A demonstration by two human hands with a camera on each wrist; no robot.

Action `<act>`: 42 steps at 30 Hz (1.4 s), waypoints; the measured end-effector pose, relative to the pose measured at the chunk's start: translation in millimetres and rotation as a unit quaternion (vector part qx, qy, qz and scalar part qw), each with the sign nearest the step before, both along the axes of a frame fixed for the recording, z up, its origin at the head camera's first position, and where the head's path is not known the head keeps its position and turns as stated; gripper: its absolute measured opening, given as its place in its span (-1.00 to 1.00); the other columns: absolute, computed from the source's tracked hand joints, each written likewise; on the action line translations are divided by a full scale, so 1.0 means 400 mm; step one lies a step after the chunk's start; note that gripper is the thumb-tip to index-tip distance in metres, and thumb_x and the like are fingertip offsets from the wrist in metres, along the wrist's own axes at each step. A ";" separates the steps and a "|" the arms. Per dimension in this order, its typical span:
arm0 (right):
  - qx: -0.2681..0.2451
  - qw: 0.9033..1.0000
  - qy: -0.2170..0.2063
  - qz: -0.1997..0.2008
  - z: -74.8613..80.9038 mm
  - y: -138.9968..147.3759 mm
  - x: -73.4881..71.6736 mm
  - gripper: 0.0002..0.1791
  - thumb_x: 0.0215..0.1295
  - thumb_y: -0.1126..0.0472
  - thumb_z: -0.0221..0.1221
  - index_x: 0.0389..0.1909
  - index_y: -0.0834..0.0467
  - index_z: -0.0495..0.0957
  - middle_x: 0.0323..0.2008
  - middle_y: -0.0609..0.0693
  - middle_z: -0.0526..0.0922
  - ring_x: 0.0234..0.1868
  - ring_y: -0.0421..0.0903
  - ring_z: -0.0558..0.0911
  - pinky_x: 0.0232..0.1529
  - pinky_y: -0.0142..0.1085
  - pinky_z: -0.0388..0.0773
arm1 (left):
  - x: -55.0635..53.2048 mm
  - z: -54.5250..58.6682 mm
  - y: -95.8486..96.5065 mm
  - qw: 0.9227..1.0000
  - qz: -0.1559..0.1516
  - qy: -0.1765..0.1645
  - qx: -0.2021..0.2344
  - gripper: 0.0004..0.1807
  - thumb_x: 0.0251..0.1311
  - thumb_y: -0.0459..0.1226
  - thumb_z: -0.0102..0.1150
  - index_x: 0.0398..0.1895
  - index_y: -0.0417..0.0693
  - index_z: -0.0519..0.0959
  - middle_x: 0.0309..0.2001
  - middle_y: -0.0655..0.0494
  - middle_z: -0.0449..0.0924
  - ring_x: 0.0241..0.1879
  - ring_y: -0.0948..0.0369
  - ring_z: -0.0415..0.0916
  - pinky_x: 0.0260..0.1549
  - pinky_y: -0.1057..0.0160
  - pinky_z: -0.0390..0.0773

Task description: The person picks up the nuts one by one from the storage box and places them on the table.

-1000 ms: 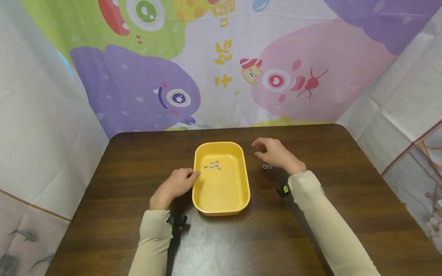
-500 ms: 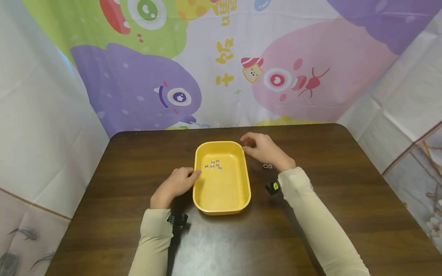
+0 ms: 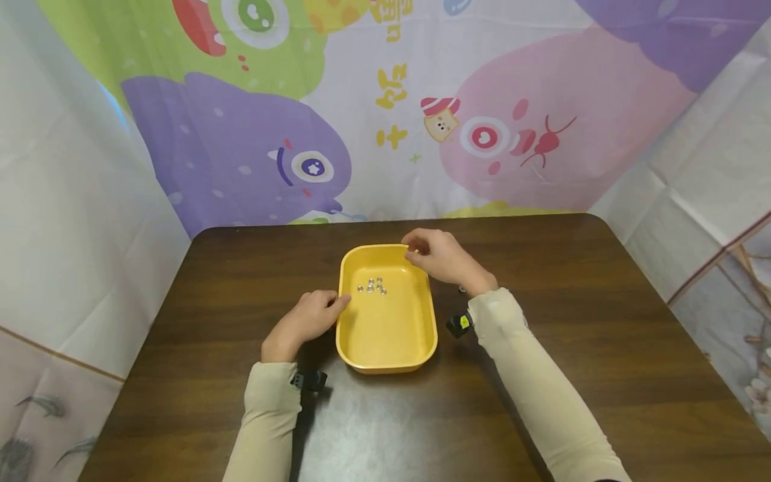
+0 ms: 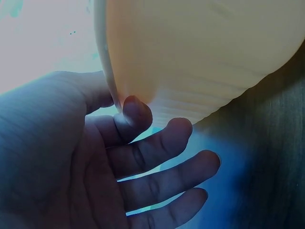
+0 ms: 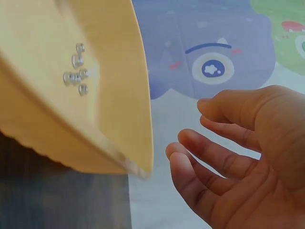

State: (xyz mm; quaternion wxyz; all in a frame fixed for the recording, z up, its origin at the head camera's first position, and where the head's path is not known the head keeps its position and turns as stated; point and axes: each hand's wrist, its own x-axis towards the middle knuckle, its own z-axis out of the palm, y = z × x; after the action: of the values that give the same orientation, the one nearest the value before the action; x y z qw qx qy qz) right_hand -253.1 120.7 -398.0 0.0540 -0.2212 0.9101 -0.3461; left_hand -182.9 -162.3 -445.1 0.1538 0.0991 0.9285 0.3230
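A yellow tray [image 3: 388, 335] stands on the table, with several small silver nuts [image 3: 370, 286] grouped in its far left part. My left hand [image 3: 306, 318] grips the tray's left rim, thumb over the edge and index finger [image 4: 137, 114] against the outer wall; the other fingers lie loosely bent below. Above the far right corner of the tray hovers my right hand [image 3: 444, 258], its thumb [image 5: 228, 106] and index finger close together. I cannot tell whether something small is between them. The middle, ring and little fingers are half bent and bare.
To the right of the tray, a small silver nut [image 3: 462, 289] on the dark wooden table [image 3: 542, 268] is partly hidden by the right wrist. A cartoon-printed cloth [image 3: 385, 187] hangs behind the table's far edge, with pale cloths at both sides.
My right hand has moved left, from beside the tray to over its far right corner. Its wrist now covers part of the nuts on the table. The left hand stays on the rim.
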 end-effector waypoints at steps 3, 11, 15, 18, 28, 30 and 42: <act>-0.004 1.000 -0.005 0.005 -0.006 -0.018 -0.002 -0.65 0.46 0.19 0.22 0.17 0.24 0.59 -0.03 0.11 0.69 -0.06 0.02 0.64 0.00 -0.12 0.63 | 0.001 -0.002 -0.004 1.000 -0.001 -0.003 0.000 -0.54 0.58 0.02 -0.11 -0.23 -0.16 0.57 -0.52 0.07 0.35 -0.50 0.17 0.34 -0.42 0.23 0.33; -0.028 0.999 -0.005 0.020 -0.014 -0.063 -0.007 -0.66 0.44 0.22 0.23 0.15 0.27 0.61 -0.04 0.13 0.70 -0.02 0.07 0.67 0.08 -0.09 0.61 | -0.004 0.002 -0.006 1.000 -0.001 -0.002 0.000 -0.55 0.57 0.01 -0.09 -0.28 -0.15 0.58 -0.54 0.06 0.37 -0.53 0.16 0.34 -0.44 0.23 0.35; -0.037 0.999 -0.024 0.028 -0.023 -0.083 -0.012 -0.65 0.43 0.22 0.25 0.16 0.27 0.60 -0.03 0.13 0.70 0.00 0.06 0.67 0.08 -0.11 0.61 | -0.005 0.008 -0.006 1.000 -0.001 -0.005 0.000 -0.55 0.57 0.01 -0.09 -0.31 -0.13 0.56 -0.54 0.07 0.37 -0.53 0.16 0.34 -0.44 0.23 0.35; -0.037 0.998 -0.037 0.030 -0.035 -0.097 -0.014 -0.63 0.44 0.20 0.25 0.19 0.25 0.59 -0.03 0.11 0.70 -0.01 0.03 0.67 0.05 -0.14 0.61 | -0.005 0.004 -0.008 1.000 -0.002 -0.008 -0.001 -0.55 0.58 0.01 -0.10 -0.32 -0.13 0.56 -0.54 0.07 0.36 -0.54 0.17 0.34 -0.44 0.23 0.35; -0.033 0.998 -0.051 0.035 -0.069 -0.130 -0.015 -0.63 0.46 0.19 0.23 0.20 0.24 0.59 -0.05 0.10 0.70 -0.04 0.02 0.68 0.05 -0.16 0.61 | -0.013 -0.001 -0.009 1.000 -0.015 -0.001 0.001 -0.54 0.57 0.01 -0.10 -0.25 -0.16 0.61 -0.55 0.08 0.37 -0.53 0.17 0.36 -0.44 0.23 0.37; -0.026 0.998 -0.050 0.041 -0.072 -0.130 -0.017 -0.63 0.46 0.19 0.23 0.20 0.25 0.59 -0.04 0.11 0.70 -0.04 0.01 0.68 0.05 -0.18 0.61 | -0.019 0.000 -0.003 1.000 -0.018 -0.003 0.001 -0.54 0.58 0.01 -0.11 -0.23 -0.17 0.61 -0.55 0.08 0.37 -0.53 0.18 0.36 -0.44 0.23 0.36; 0.012 0.997 -0.054 0.061 -0.107 -0.162 -0.019 -0.68 0.44 0.23 0.22 0.14 0.26 0.62 -0.08 0.10 0.71 -0.13 -0.07 0.66 -0.10 -0.29 0.60 | -0.014 0.000 -0.010 1.000 -0.021 0.005 -0.004 -0.55 0.58 0.00 -0.10 -0.24 -0.15 0.62 -0.55 0.09 0.36 -0.52 0.18 0.35 -0.42 0.23 0.36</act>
State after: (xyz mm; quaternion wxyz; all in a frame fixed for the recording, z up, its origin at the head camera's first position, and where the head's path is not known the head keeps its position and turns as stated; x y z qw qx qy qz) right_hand -260.8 56.1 -440.6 0.1271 -0.2564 0.8948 -0.3426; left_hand -188.5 -166.3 -445.0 0.1565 0.1197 0.9281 0.3159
